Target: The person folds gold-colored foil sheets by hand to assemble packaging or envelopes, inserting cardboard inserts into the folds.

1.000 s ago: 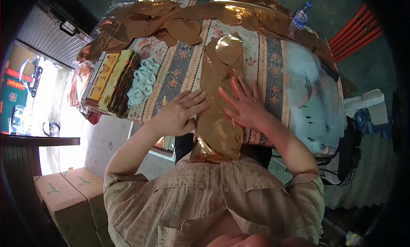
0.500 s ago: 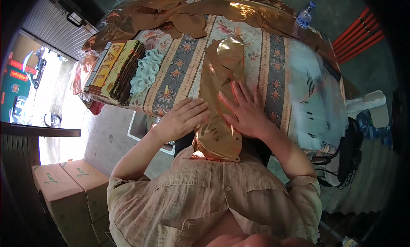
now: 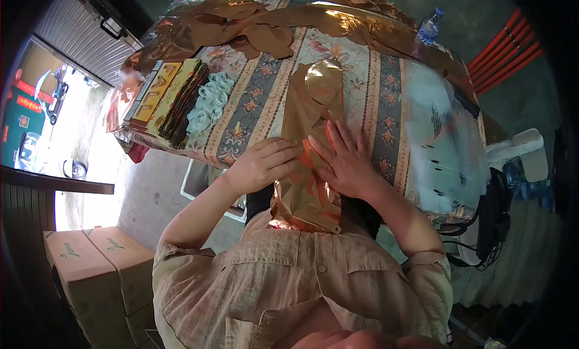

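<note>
A flat, gold foil balloon [image 3: 307, 198] lies lengthwise in front of me, its far end on the patterned tablecloth and its near end hanging over the edge against my shirt. At its left edge is my left hand [image 3: 263, 164], fingers bent together over the foil; the fingertips are partly hidden. My right hand [image 3: 348, 163] presses on the right side of the same balloon, fingers stretched and apart. Between the two hands the foil is creased and buckled.
More gold foil balloons [image 3: 271, 38] are heaped along the table's far edge. On the left sit printed packets [image 3: 160, 99] and pale ribbon coils [image 3: 209, 102]. Clear plastic bags [image 3: 443, 144] lie at right, a water bottle [image 3: 429, 27] behind. Cardboard boxes [image 3: 96, 252] stand lower left.
My left hand has moved slightly right, its fingers more bent over the foil. My right hand has shifted a little left, and the foil between them has buckled more.
</note>
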`<act>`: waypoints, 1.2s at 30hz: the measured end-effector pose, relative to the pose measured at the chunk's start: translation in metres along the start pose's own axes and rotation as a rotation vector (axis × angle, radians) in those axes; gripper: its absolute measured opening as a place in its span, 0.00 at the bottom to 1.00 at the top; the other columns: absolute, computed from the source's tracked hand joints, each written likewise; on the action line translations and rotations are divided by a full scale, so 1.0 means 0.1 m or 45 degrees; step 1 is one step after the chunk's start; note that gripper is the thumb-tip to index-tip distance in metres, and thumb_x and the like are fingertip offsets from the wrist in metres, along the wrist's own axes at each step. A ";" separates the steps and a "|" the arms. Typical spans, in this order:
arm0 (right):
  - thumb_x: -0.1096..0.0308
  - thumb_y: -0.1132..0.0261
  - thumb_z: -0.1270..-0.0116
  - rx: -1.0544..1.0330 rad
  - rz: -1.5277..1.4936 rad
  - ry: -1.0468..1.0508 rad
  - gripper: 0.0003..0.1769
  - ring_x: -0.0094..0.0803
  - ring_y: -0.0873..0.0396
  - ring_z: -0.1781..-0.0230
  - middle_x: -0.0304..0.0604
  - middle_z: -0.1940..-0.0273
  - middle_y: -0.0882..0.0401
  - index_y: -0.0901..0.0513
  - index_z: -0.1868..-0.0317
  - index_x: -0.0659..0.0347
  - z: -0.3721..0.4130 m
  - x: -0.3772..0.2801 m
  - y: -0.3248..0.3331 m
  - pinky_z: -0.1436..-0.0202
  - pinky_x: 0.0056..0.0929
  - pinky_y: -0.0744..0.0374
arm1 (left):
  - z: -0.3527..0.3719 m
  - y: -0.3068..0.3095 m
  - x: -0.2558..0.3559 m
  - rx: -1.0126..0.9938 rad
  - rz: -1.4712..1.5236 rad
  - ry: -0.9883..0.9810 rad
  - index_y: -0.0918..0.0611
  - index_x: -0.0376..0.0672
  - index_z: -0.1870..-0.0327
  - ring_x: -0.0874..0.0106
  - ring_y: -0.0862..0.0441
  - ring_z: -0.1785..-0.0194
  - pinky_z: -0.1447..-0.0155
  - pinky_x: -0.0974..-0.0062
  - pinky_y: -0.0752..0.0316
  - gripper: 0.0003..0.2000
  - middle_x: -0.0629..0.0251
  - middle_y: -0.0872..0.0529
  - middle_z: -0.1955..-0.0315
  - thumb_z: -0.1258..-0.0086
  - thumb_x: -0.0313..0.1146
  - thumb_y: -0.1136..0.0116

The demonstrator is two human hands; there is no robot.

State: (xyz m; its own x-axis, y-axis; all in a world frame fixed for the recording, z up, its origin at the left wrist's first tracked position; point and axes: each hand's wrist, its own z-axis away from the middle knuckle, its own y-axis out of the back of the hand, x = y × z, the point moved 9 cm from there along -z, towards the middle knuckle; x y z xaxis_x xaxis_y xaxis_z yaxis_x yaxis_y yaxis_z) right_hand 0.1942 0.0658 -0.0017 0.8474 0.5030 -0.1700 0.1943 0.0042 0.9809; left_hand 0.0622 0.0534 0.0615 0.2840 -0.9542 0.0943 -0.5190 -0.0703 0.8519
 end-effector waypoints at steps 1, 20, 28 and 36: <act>0.48 0.46 0.31 -0.011 0.000 -0.005 0.37 0.53 0.57 0.23 0.55 0.24 0.58 0.46 0.24 0.40 0.00 0.00 0.00 0.28 0.66 0.59 | -0.03 -0.02 0.02 -0.042 -0.005 -0.044 0.17 0.40 0.55 0.61 0.20 0.46 0.44 0.65 0.22 0.16 0.63 0.18 0.52 0.46 0.29 0.37; 0.75 0.35 0.44 0.178 -0.692 0.339 0.29 0.47 0.34 0.32 0.50 0.33 0.34 0.25 0.39 0.61 0.04 0.12 0.54 0.34 0.39 0.31 | 0.03 -0.23 -0.55 -0.083 0.710 0.595 0.15 0.39 0.58 0.61 0.15 0.57 0.52 0.70 0.21 0.17 0.57 0.13 0.64 0.52 0.18 0.40; 0.71 0.42 0.31 0.026 -0.994 -0.255 0.10 0.36 0.18 0.56 0.46 0.60 0.17 0.19 0.53 0.65 -0.40 0.66 0.13 0.49 0.32 0.22 | 0.21 -0.65 -1.12 -0.391 1.250 1.611 0.16 0.34 0.58 0.77 0.18 0.68 0.61 0.75 0.23 0.08 0.64 0.14 0.69 0.36 0.25 0.40; 0.65 0.39 0.33 -0.195 -1.341 -0.738 0.12 0.23 0.24 0.85 0.37 0.77 0.21 0.20 0.69 0.66 -0.51 0.94 -0.08 0.82 0.23 0.24 | 0.39 -1.11 -1.38 -0.667 1.695 1.982 0.19 0.42 0.54 0.77 0.17 0.74 0.69 0.80 0.19 0.11 0.68 0.14 0.69 0.36 0.33 0.34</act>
State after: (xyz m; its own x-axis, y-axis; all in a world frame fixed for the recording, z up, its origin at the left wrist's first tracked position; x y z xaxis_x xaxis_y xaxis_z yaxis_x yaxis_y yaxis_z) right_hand 0.2471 0.1566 -0.0208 0.4125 -0.2697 -0.8701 0.8946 0.3004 0.3309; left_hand 0.0495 0.1816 -0.0664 0.4424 0.6381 0.6301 -0.7863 0.6139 -0.0696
